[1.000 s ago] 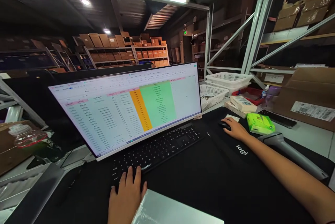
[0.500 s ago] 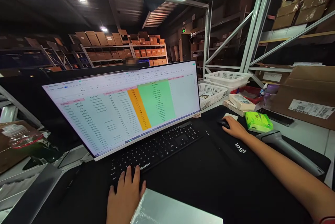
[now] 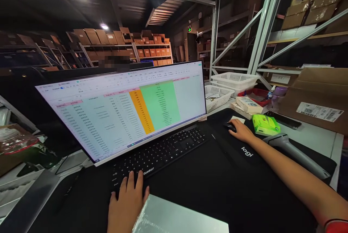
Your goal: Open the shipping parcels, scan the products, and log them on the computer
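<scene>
My left hand (image 3: 125,204) lies flat with fingers stretched out on the near left end of a black keyboard (image 3: 160,151). My right hand (image 3: 240,130) is cupped over a black mouse (image 3: 230,126) on a large black desk mat (image 3: 217,175). A wide monitor (image 3: 122,107) stands behind the keyboard and shows a spreadsheet with orange and green columns. A flat grey plastic-wrapped package (image 3: 176,218) lies at the near edge, just right of my left wrist.
A grey handheld barcode scanner (image 3: 296,155) lies right of my forearm. A green box (image 3: 265,124), small cartons, white baskets (image 3: 233,80), a phone and a labelled cardboard box (image 3: 318,98) crowd the right side. Metal racking with cartons stands behind. A plastic bag (image 3: 16,140) sits left.
The view has drifted slightly right and down, so everything sits a little further left. Both hands stay where they were, on the keyboard and the mouse.
</scene>
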A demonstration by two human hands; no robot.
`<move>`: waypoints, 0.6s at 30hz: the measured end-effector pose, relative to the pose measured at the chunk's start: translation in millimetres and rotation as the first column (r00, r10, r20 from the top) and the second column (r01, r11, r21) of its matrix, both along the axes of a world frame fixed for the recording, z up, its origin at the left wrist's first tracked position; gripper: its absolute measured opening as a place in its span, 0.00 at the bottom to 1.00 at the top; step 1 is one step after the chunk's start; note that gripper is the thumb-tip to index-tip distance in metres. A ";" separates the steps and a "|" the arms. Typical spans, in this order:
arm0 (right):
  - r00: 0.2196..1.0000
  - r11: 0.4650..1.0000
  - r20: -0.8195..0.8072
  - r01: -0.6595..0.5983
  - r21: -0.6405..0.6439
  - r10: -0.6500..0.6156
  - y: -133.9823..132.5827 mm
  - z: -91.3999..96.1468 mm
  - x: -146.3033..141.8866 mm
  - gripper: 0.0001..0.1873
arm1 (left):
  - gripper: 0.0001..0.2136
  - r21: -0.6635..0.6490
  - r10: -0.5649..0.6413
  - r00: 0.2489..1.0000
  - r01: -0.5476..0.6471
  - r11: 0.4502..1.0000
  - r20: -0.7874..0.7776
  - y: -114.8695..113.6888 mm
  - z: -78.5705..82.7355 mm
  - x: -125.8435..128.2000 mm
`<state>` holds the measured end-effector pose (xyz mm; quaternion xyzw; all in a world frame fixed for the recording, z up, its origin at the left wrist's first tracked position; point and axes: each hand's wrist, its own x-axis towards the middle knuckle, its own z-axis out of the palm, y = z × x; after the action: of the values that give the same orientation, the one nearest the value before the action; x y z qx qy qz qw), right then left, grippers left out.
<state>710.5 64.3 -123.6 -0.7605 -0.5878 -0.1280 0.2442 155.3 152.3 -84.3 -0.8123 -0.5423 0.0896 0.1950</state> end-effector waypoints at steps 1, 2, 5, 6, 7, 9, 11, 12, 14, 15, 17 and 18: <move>1.000 1.000 0.002 0.002 -0.001 -0.002 -0.2 0.7 -0.3 0.20 | 0.26 0.000 0.001 1.000 -0.001 1.000 0.001 -0.7 0.5 0.1; 1.000 1.000 0.003 0.003 -0.004 -0.003 -0.3 1.2 -0.5 0.20 | 0.26 0.000 0.002 1.000 -0.002 1.000 0.001 -1.3 0.5 0.0; 1.000 1.000 0.002 0.008 -0.014 -0.008 -0.7 1.3 -0.6 0.22 | 0.26 0.014 -0.009 1.000 0.009 1.000 0.002 -1.9 -0.9 -0.5; 1.000 1.000 -0.001 0.008 -0.018 -0.008 -0.8 1.0 -0.5 0.23 | 0.26 0.020 -0.014 1.000 0.014 1.000 0.001 -1.8 -1.4 -0.5; 1.000 1.000 -0.006 0.006 -0.021 -0.006 -0.9 0.6 -0.4 0.25 | 0.26 0.021 -0.015 1.000 0.015 1.000 0.000 -1.7 -1.6 -0.3; 1.000 1.000 -0.016 0.002 -0.028 -0.002 -0.9 -0.4 -0.3 0.28 | 0.26 0.015 -0.012 1.000 0.012 1.000 0.003 -1.5 -1.0 0.7; 1.000 0.999 -0.021 0.003 -0.039 -0.004 -0.8 -1.3 -0.1 0.29 | 0.26 0.009 -0.003 1.000 0.002 1.000 0.010 -1.6 1.0 2.0; 1.000 0.999 -0.020 0.006 -0.044 -0.007 -0.7 -1.6 0.0 0.28 | 0.26 0.004 0.001 1.000 -0.001 1.000 0.011 -1.8 2.3 2.7; 1.000 0.999 -0.013 0.011 -0.046 -0.012 -0.4 -1.7 0.1 0.25 | 0.26 -0.009 0.010 1.000 -0.010 1.000 0.005 -2.3 4.9 3.9; 1.000 0.999 -0.009 0.012 -0.042 -0.013 -0.3 -1.6 0.0 0.24 | 0.26 -0.017 0.014 1.000 -0.014 1.000 -0.002 -2.7 6.0 4.4; 1.000 0.999 -0.005 0.009 -0.031 -0.010 -0.2 -1.0 -0.2 0.23 | 0.26 -0.027 0.019 1.000 -0.019 0.999 -0.014 -3.3 7.4 4.6; 1.000 1.000 -0.003 0.006 -0.026 -0.006 -0.2 -0.8 -0.3 0.23 | 0.26 -0.027 0.018 1.000 -0.019 0.999 -0.018 -3.6 7.6 4.5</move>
<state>710.2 64.1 -124.4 -0.7657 -0.5867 -0.1199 0.2350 159.8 148.7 -76.7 -0.8090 -0.5468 0.1060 0.1882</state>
